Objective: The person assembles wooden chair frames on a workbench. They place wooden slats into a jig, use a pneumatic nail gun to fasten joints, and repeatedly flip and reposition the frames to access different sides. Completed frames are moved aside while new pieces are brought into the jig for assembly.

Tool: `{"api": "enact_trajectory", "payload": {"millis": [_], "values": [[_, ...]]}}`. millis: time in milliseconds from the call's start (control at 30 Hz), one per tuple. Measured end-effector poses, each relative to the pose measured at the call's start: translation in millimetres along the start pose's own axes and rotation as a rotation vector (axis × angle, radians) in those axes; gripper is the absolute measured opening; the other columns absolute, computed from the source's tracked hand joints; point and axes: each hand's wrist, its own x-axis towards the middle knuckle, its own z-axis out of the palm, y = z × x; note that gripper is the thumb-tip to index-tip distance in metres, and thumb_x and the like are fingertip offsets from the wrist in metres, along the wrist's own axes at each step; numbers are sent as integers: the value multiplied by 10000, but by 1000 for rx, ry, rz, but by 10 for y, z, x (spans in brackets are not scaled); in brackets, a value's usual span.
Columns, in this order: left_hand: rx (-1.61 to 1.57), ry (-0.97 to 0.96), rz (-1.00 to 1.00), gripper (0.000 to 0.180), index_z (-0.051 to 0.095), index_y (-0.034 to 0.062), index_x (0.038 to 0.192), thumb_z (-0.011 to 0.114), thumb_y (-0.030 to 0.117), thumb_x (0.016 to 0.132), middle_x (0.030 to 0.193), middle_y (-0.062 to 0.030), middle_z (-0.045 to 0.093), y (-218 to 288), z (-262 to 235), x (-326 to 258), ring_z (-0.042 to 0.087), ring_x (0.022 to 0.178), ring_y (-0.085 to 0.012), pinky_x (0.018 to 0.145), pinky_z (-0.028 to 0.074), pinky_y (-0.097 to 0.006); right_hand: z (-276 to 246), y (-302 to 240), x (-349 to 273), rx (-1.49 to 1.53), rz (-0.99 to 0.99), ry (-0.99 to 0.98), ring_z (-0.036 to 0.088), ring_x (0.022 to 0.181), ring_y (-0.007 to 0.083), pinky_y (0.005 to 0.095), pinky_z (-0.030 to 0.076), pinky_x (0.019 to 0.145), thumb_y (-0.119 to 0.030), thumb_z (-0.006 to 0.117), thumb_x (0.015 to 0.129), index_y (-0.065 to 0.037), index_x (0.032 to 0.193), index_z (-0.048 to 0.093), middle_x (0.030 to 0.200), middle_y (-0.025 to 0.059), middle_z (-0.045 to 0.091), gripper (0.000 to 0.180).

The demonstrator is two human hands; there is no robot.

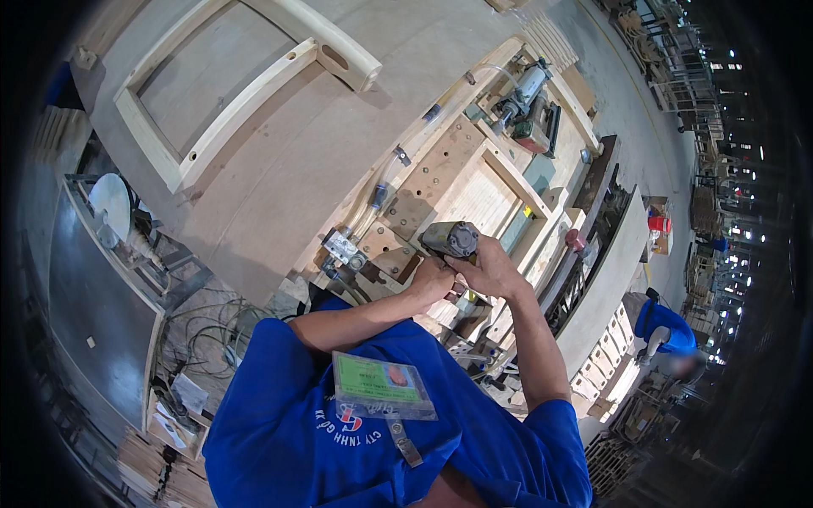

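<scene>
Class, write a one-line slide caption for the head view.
Right hand around a grey tool, left hand close beside it, over a wooden work fixture.

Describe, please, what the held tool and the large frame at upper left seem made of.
The held tool looks like dull grey metal, from its scuffed casing, though plastic is possible. The large frame seems unvarnished wood: pale yellow, without strong gloss.

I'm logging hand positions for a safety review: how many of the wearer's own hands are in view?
2: the left hand is just below the gray tool, and the right hand is at the tool's lower right. Some fingers are hidden.
</scene>
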Motion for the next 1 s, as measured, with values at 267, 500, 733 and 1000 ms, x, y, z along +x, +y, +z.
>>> {"api": "enact_trajectory", "payload": {"millis": [267, 500, 733, 1000], "values": [[25, -15, 21, 279, 642, -49, 1247, 504, 145, 1099, 1101, -121, 728, 0, -51, 9, 729, 857, -173, 608, 610, -320, -11, -93, 58, -53, 65, -81, 764, 1042, 390, 447, 577, 907, -83, 743, 927, -49, 1310, 560, 1032, 208, 779, 426], [83, 37, 17, 254, 667, -30, 1199, 526, 154, 1096, 1100, -110, 718, 40, -45, -13, 709, 888, -171, 618, 593, -303, -34, -217, 39, -60, 115, -79, 743, 969, 386, 432, 567, 872, -113, 743, 965, -41, 1254, 591, 1023, 204, 734, 334], [696, 6, 390, 253, 718, -21, 1165, 578, 177, 1092, 1035, -96, 774, 144, -170, -570, 736, 887, -168, 730, 606, -332, -23, -164, -675, -30, 42, 290, 750, 938, 345, 408, 579, 855, -151, 733, 978, -50, 1373, 624, 1076, 172, 769, 421], [678, 460, 803, 199, 752, -9, 1038, 677, 173, 1064, 991, -144, 799, 985, -777, -1221, 772, 892, -194, 769, 588, -337, -303, -23, -2609, 356, 551, 937, 567, 688, 82, 259, 485, 620, -119, 693, 1018, 5, 1303, 647, 840, -9, 638, 315]]}}
